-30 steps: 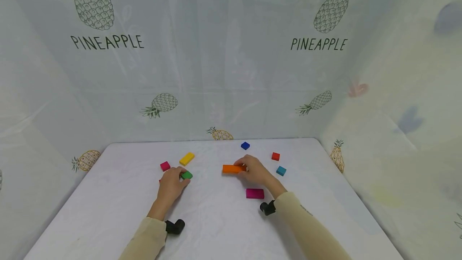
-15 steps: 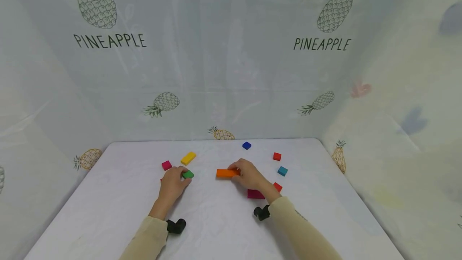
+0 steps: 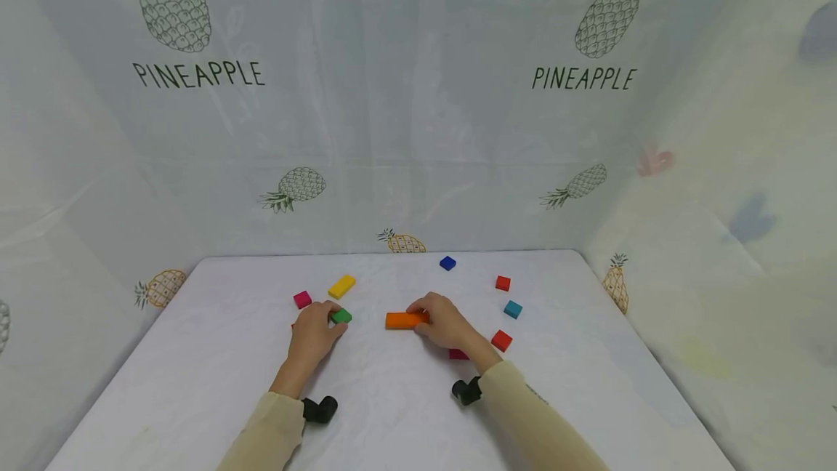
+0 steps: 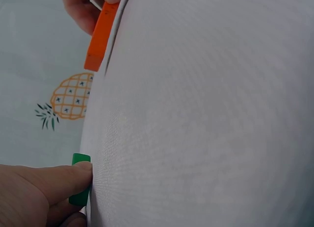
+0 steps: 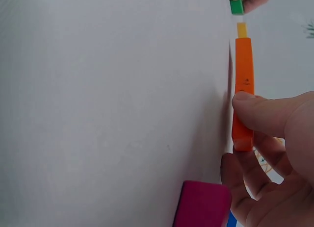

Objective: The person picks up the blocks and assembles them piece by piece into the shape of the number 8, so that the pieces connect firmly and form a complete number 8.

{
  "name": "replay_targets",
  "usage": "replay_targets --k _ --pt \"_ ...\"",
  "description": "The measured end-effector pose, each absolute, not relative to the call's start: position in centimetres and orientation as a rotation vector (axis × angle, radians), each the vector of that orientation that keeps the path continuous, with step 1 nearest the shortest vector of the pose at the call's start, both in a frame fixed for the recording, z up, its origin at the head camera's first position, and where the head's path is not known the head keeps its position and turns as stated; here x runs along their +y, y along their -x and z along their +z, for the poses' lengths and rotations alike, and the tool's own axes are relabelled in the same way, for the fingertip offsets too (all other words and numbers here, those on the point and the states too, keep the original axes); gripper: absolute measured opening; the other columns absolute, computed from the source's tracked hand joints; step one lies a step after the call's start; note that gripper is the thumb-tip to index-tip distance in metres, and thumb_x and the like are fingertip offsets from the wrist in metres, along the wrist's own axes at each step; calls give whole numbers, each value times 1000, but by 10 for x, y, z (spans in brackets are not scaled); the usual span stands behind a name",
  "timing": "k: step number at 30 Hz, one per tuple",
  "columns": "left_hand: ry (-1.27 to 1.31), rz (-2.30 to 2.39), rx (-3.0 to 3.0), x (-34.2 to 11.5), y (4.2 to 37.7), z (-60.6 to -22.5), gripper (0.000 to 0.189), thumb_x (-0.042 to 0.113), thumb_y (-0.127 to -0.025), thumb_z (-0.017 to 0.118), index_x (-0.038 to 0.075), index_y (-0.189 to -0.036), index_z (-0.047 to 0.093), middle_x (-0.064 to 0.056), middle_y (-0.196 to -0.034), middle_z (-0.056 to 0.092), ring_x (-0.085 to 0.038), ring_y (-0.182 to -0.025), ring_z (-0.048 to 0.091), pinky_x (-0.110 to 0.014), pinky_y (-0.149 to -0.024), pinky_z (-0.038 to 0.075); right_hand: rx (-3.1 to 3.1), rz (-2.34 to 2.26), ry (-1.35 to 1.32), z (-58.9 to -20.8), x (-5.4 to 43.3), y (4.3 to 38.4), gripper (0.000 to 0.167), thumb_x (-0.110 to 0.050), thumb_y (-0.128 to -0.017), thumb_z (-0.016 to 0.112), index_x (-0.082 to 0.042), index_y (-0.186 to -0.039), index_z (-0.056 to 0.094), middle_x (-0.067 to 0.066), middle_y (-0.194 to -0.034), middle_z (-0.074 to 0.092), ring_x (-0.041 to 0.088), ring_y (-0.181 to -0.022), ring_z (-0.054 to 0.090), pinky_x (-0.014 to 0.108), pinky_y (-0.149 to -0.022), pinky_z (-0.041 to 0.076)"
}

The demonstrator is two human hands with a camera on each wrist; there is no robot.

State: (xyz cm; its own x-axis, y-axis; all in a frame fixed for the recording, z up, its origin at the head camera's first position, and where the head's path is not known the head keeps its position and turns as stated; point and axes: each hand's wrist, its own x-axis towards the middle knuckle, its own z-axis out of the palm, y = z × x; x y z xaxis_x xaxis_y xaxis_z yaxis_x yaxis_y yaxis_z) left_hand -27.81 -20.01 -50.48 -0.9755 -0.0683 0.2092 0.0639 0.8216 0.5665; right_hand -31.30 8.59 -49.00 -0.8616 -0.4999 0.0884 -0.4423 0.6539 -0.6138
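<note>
My right hand pinches a long orange block near its right end, thumb on the near side and fingers behind. In the right wrist view the orange block shows a narrow shadow beside it on the white cloth. To the left, my left hand pinches a small green block between thumb and fingers. The left wrist view has the thumb across the green block. A magenta block lies under the right wrist, partly covered in the head view. A bit of red shows behind the left hand.
Behind the left hand lie a pink block and a yellow block. On the right are two red blocks, one far and one nearer, with a teal block between. A dark blue block sits near the back edge.
My right hand has carried the orange block left and toward me, closer to the green block. The nearer red block has come into view from behind the right arm. My left hand stays put.
</note>
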Motion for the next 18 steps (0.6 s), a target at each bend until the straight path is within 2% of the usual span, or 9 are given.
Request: replay_targets --k 18 --pt "8 -877 -2772 -202 279 -510 33 12 -88 87 -1 -117 75 -15 -103 69 -30 -94 61 -51 -93 56 2723 -1005 741 -499 85 317 29 -10 -99 75 -12 -128 73 5 -119 66 22 -109 58 47 -106 51"
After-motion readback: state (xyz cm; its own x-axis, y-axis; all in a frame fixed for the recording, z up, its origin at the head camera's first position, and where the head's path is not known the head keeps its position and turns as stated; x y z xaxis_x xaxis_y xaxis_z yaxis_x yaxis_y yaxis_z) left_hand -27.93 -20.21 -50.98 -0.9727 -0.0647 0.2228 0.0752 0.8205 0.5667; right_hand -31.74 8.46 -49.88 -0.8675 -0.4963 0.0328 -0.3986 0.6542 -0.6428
